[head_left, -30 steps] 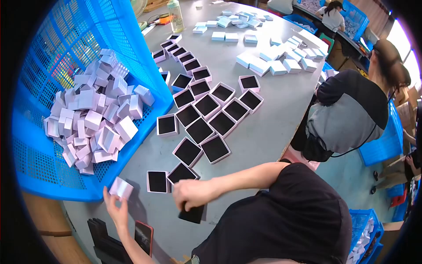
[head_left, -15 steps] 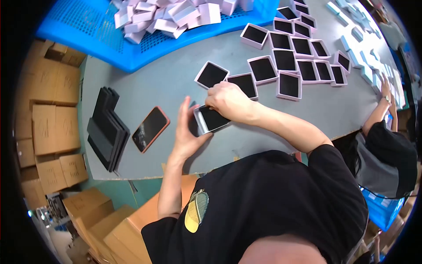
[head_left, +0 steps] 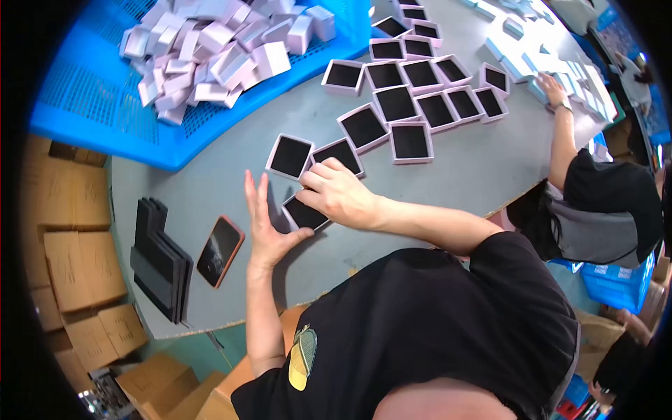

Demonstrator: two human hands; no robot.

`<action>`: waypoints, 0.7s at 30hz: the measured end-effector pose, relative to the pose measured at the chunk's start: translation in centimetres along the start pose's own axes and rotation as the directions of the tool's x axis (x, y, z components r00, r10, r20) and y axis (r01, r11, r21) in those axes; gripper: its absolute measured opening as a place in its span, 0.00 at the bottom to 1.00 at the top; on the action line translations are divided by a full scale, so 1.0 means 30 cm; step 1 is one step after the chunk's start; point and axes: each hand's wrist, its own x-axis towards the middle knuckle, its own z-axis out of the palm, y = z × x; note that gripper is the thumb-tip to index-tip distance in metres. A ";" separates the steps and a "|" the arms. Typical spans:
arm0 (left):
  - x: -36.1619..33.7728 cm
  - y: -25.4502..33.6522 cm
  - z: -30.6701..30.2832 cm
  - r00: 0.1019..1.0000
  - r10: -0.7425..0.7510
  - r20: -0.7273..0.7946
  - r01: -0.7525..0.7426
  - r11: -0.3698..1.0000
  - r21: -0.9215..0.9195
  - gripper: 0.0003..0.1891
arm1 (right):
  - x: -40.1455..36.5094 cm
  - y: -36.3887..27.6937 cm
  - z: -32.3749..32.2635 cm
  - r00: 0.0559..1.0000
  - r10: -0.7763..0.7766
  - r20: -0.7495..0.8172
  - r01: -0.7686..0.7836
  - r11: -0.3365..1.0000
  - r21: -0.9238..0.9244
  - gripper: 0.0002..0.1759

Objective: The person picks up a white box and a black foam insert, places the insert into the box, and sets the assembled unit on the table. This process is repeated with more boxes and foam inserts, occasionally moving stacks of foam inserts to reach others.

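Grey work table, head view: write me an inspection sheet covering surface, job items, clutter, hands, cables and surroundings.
Surface: grey table, bare patches between the items.
Job items: pale boxes with black interiors in a cluster; one box at the hands; stacked black pieces at left; blue crate holding jumbled pale boxes.
Clutter: phone beside the black stack.
Hands: left hand open, thumb at the box's near edge; right hand curled over its right side, fingertips partly hidden.
Cables: nothing seen that is clearly a cable.
Surroundings: cardboard cartons at left; a co-worker's hand at whitish items, detail lost in glare.
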 end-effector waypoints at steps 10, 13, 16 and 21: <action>0.251 -0.038 0.176 0.951 0.078 0.299 -0.071 0.997 -0.032 0.55 | -0.479 0.309 -0.517 0.738 0.647 -0.191 -0.652 0.613 -0.446 0.57; 0.335 0.038 0.308 0.942 0.165 0.290 -0.139 0.984 -0.109 0.49 | -0.577 0.378 -0.565 0.675 0.714 -0.185 -0.701 0.544 -0.462 0.59; 0.420 0.078 0.439 0.934 0.210 0.291 -0.176 0.975 -0.139 0.47 | -0.649 0.460 -0.588 0.637 0.732 -0.241 -0.739 0.491 -0.461 0.53; 0.586 0.158 0.640 0.936 0.298 0.186 -0.265 0.947 -0.180 0.36 | -0.764 0.607 -0.591 0.598 0.664 -0.449 -0.796 0.428 -0.428 0.34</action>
